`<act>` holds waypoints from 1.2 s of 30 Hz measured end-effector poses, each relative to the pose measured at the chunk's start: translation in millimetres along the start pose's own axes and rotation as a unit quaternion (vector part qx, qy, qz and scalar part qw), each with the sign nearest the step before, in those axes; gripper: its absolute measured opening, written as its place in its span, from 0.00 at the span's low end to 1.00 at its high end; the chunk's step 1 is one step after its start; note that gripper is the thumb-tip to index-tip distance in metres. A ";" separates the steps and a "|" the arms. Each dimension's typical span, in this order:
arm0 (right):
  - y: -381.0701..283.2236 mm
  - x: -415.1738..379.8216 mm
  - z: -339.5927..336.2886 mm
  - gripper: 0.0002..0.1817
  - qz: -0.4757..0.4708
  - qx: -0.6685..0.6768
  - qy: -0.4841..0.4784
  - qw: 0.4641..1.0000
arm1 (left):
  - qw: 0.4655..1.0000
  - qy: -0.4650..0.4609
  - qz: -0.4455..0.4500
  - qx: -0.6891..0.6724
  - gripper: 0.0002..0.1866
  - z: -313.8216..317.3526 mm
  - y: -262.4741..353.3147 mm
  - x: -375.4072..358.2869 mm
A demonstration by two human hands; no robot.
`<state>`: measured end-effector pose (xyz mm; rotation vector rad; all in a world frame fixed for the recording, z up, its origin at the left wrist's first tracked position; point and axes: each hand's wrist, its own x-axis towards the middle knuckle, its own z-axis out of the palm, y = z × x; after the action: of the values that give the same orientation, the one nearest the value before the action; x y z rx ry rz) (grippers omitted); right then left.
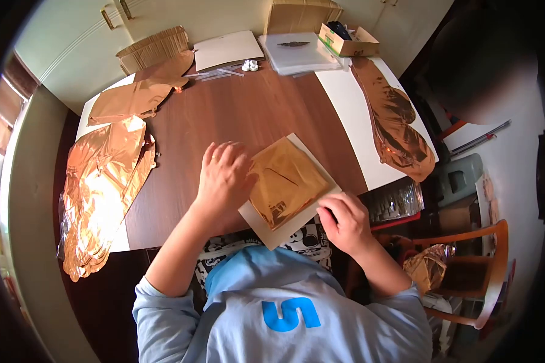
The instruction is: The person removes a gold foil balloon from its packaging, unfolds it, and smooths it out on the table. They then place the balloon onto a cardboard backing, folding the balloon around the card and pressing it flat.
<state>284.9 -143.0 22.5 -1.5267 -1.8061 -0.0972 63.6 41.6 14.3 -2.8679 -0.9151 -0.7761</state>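
A folded gold foil sheet (293, 181), creased across its middle, lies flat on a slightly larger white card (264, 233) at the table's near edge. The card sits turned, one corner toward my body. My left hand (225, 174) is palm down at the foil's left edge, its fingers slightly apart and holding nothing. On the other side, the curled fingers and thumb of my right hand (346, 222) close at the card's right edge. The contact between thumb and card is partly hidden.
Copper foil pieces (106, 175) cover the table's left side; more foil (396, 124) lies at right on white sheets. At the back are clear plastic sleeves (300, 54), a white stack (228, 49), thin strips and a small box (354, 45). A wooden chair (496, 272) stands right.
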 end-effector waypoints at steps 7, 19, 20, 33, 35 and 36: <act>19.5 17.4 -0.7 0.11 0.146 0.068 -0.019 0.987 | 0.984 -0.039 0.069 -0.163 0.31 -12.7 54.4 -48.8; 66.2 64.1 -9.2 0.18 0.492 0.343 -0.294 0.744 | 0.978 -0.044 0.049 -0.198 0.29 -4.3 51.4 -59.4; 66.2 67.7 -7.3 0.17 0.480 0.324 -0.305 0.756 | 0.977 -0.043 0.047 -0.204 0.29 -3.7 50.3 -60.4; 61.2 95.3 12.1 0.12 0.456 0.337 -0.326 0.756 | 0.961 -0.029 -0.002 -0.276 0.27 -8.5 48.0 -62.2; 60.0 98.5 17.9 0.12 0.438 0.315 -0.341 0.770 | 0.955 -0.021 -0.014 -0.294 0.27 -9.5 47.4 -63.0; 59.9 97.7 22.3 0.12 0.420 0.296 -0.345 0.785 | 0.953 -0.017 -0.020 -0.303 0.26 -10.0 47.3 -64.0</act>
<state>326.1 -35.0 39.4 -1.8196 -1.2164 1.4854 40.2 -33.5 -1.5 -3.3899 -0.8597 -1.1960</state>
